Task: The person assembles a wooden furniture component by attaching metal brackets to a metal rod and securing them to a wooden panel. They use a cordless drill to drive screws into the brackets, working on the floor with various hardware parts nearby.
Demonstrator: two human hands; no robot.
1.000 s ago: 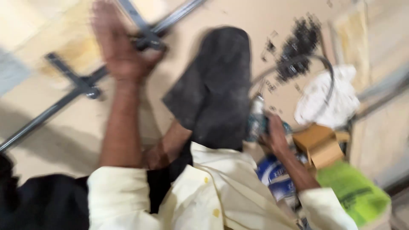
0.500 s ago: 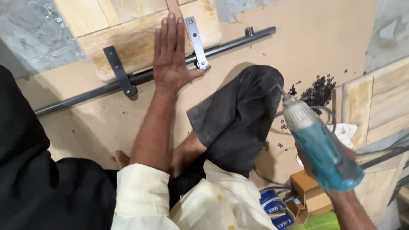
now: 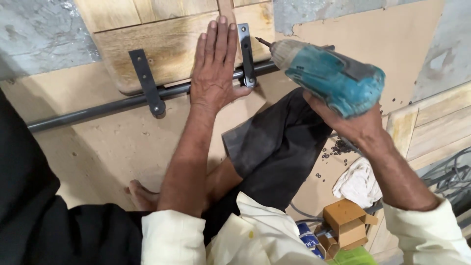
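Left hand (image 3: pixel 216 73) flat, open, pressing wooden panel (image 3: pixel 167 49) beside black bracket (image 3: pixel 246 54) on metal rod (image 3: pixel 113 105), right hand (image 3: pixel 351 125) gripping teal drill (image 3: pixel 328 76), bit near bracket, white rag (image 3: pixel 358 184), small cardboard boxes (image 3: pixel 346 225) nearby, contents hidden.

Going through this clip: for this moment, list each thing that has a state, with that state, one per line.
left hand: flat, palm down on the wooden board.
right hand: gripping the teal drill.
teal drill: raised, bit aimed at the right bracket.
left bracket: lying across board and dark bar.
cardboard box: flaps open.
white cloth: crumpled on the floor.
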